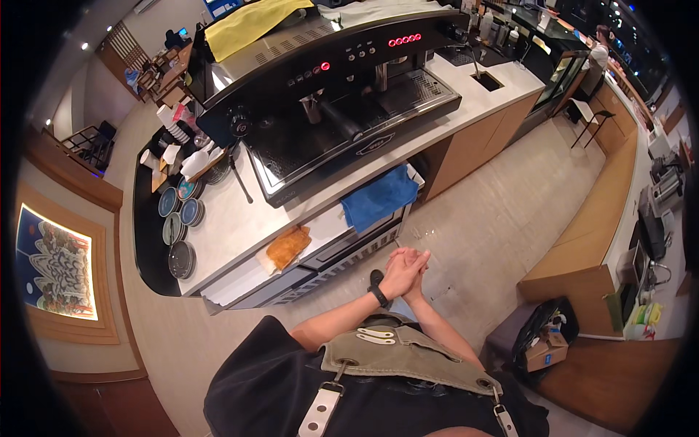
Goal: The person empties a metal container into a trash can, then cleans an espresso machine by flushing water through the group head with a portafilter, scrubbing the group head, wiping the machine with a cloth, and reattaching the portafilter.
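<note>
My left hand, with a black band at its wrist, is clasped with my right hand in front of the apron. Their fingers are interlocked, and no object shows in them; the palms are hidden. Beyond them stands a black and steel espresso machine with red-lit buttons and a portafilter fitted. A blue cloth hangs over the edge below the machine. To its left, a brown-orange cloth lies on a white ledge. A yellow cloth covers part of the machine's top.
Stacked saucers and bowls line the counter's left end, beside paper cups. A small sink lies right of the machine. At the lower right stands a bin with a black liner and cardboard. A person is far off, upper right.
</note>
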A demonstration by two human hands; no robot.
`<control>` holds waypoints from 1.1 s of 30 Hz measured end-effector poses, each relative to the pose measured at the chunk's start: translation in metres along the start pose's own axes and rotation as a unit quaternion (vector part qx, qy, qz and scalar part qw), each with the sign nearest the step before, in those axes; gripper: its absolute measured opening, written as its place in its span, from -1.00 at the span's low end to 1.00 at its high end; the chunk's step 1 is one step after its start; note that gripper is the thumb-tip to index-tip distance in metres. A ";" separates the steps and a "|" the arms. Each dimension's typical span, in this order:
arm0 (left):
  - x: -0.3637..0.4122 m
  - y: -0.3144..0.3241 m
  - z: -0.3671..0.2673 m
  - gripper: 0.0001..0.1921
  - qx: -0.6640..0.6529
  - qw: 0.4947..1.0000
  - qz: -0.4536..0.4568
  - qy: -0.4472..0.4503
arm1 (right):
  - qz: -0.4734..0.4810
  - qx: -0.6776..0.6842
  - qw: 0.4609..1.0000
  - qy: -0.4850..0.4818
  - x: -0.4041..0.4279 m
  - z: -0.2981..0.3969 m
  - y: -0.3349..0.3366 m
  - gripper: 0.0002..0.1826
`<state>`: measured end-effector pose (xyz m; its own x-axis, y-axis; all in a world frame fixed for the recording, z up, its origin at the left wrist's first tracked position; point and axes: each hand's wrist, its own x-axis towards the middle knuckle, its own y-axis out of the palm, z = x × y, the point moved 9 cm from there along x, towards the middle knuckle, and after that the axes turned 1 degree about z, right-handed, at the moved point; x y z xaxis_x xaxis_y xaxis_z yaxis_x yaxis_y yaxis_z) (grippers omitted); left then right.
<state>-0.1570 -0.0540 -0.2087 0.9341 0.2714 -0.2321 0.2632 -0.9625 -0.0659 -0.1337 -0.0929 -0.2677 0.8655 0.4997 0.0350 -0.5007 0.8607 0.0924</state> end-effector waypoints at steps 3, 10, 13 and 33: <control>0.020 0.004 0.003 -0.59 -0.076 0.987 -0.081 0.119 | 0.029 -0.076 0.994 -0.079 0.022 0.012 -0.015 -0.62; 0.116 0.024 -0.012 -0.52 -0.187 0.978 -0.025 0.088 | 0.030 -0.280 0.940 -0.191 0.093 0.054 -0.069 -0.67; 0.136 0.032 -0.036 -0.39 -0.063 0.994 0.062 0.071 | -0.043 -0.214 0.963 -0.160 0.116 0.055 -0.094 -0.70; 0.120 -0.198 -0.221 -0.70 0.357 0.711 -0.434 0.422 | 0.262 -0.342 0.873 0.229 0.219 -0.250 -0.281 -0.78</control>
<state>-0.0437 0.1691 -0.0087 0.3857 0.3768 0.8422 0.9211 -0.1049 -0.3749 0.1921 -0.2007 -0.5352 0.4970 0.6939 -0.5211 -0.8532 0.2813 -0.4392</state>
